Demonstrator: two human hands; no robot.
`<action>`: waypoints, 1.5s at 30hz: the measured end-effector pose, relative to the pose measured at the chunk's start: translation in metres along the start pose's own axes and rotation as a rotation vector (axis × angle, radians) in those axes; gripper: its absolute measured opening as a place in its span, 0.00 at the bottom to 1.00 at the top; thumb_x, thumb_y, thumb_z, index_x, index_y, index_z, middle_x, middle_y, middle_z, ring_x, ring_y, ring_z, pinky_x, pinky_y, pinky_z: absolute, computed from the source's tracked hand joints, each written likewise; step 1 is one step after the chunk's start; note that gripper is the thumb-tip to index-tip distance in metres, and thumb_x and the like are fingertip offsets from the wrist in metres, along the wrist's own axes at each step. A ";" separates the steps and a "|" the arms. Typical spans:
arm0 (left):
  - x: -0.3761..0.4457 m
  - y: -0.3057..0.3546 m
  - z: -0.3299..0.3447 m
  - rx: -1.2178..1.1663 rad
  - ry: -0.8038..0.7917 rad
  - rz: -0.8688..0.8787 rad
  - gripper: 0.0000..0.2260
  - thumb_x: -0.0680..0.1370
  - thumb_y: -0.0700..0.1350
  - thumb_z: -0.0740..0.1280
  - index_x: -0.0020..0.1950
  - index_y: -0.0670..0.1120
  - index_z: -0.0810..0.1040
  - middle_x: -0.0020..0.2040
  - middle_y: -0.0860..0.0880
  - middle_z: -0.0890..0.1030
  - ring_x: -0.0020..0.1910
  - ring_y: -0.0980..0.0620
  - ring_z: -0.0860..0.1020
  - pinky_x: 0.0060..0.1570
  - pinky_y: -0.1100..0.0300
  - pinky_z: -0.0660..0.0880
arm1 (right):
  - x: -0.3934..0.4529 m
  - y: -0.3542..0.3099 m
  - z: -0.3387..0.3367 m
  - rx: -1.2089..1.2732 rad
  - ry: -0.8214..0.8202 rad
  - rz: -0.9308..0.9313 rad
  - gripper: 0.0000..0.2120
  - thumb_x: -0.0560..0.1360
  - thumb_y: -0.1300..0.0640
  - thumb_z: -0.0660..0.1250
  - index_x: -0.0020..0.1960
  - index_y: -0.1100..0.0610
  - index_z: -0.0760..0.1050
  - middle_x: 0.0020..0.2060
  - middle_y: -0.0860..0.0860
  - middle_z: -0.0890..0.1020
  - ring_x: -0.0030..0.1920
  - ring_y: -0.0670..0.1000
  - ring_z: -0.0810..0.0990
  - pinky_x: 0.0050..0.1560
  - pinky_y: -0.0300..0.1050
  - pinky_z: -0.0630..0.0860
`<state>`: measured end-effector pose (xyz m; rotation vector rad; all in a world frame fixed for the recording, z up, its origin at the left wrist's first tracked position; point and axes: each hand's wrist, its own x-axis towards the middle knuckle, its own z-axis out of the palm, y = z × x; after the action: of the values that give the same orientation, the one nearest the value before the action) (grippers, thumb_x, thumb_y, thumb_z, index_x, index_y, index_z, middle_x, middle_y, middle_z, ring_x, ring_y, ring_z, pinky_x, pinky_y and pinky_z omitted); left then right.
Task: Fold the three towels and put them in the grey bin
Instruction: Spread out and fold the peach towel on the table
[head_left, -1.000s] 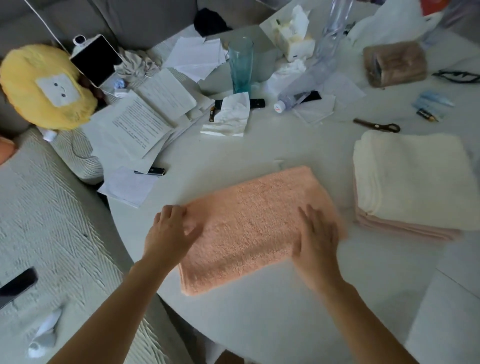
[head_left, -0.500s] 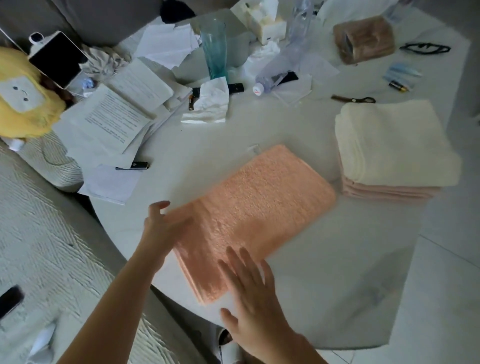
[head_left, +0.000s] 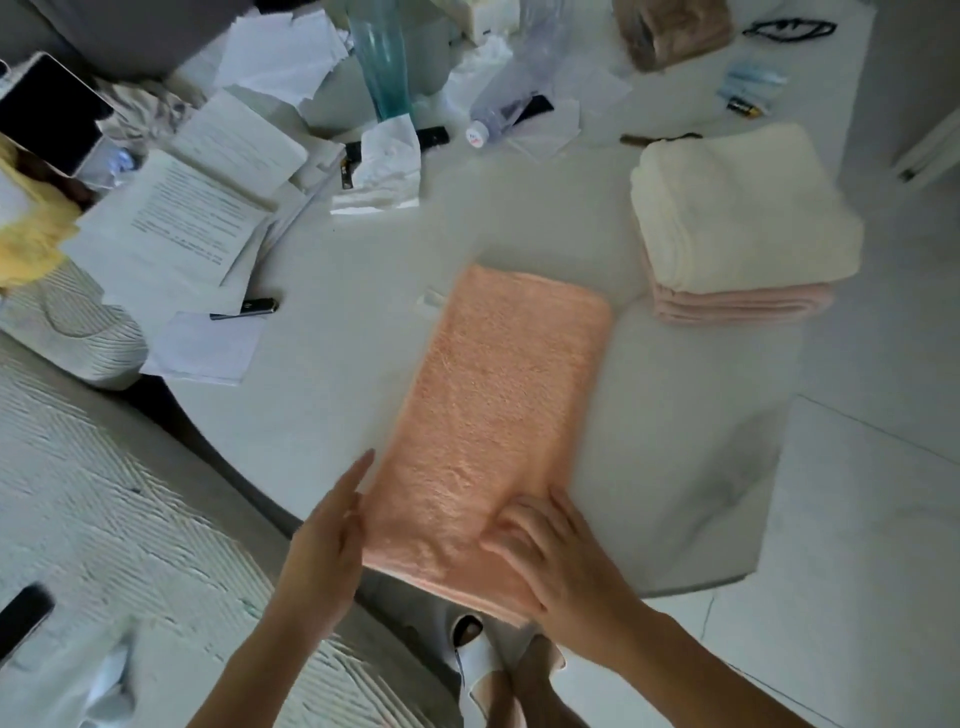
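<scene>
A peach towel (head_left: 498, 410), folded into a long strip, lies on the white round table (head_left: 332, 395) with its near end at the table's front edge. My left hand (head_left: 324, 551) lies flat against the strip's left side, fingers straight. My right hand (head_left: 558, 561) presses flat on the near right corner. At the table's right stands a stack of two folded towels, a cream towel (head_left: 737, 208) on top of a pink towel (head_left: 737, 304). No grey bin shows in view.
Papers (head_left: 192, 218), a teal glass (head_left: 382, 62), a plastic bottle (head_left: 506, 109), tissues, a pen (head_left: 244, 309) and scissors crowd the table's far half. A textured sofa (head_left: 88, 499) with a black phone lies to the left. White floor tiles are on the right.
The towel has turned from lying across the table to pointing away from me. Both hands slid down to its near end. The view has shifted left and closer.
</scene>
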<state>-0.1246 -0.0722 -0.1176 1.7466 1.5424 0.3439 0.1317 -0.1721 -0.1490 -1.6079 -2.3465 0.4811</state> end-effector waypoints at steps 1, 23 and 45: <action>-0.011 0.001 0.002 0.113 -0.048 0.091 0.32 0.81 0.34 0.58 0.79 0.62 0.60 0.57 0.51 0.76 0.43 0.59 0.78 0.43 0.66 0.75 | -0.008 0.004 -0.004 0.040 0.017 -0.016 0.17 0.73 0.53 0.66 0.62 0.49 0.75 0.61 0.49 0.76 0.70 0.51 0.71 0.75 0.59 0.61; 0.158 0.123 0.033 -0.023 0.167 -0.092 0.14 0.84 0.49 0.57 0.41 0.46 0.72 0.33 0.50 0.76 0.38 0.44 0.76 0.32 0.55 0.65 | 0.126 0.134 -0.117 0.588 0.470 0.790 0.06 0.78 0.52 0.66 0.53 0.52 0.75 0.41 0.44 0.80 0.41 0.40 0.78 0.39 0.37 0.69; 0.139 0.137 0.031 -0.310 -0.247 -0.674 0.27 0.79 0.59 0.65 0.67 0.38 0.75 0.59 0.40 0.82 0.56 0.39 0.81 0.61 0.42 0.77 | 0.095 0.115 -0.118 0.798 -0.103 1.294 0.21 0.76 0.41 0.66 0.51 0.60 0.81 0.47 0.56 0.85 0.48 0.56 0.83 0.49 0.49 0.77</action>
<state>0.0269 0.0491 -0.0834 0.9203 1.6819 0.0181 0.2410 -0.0299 -0.0861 -2.3421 -0.5889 1.4653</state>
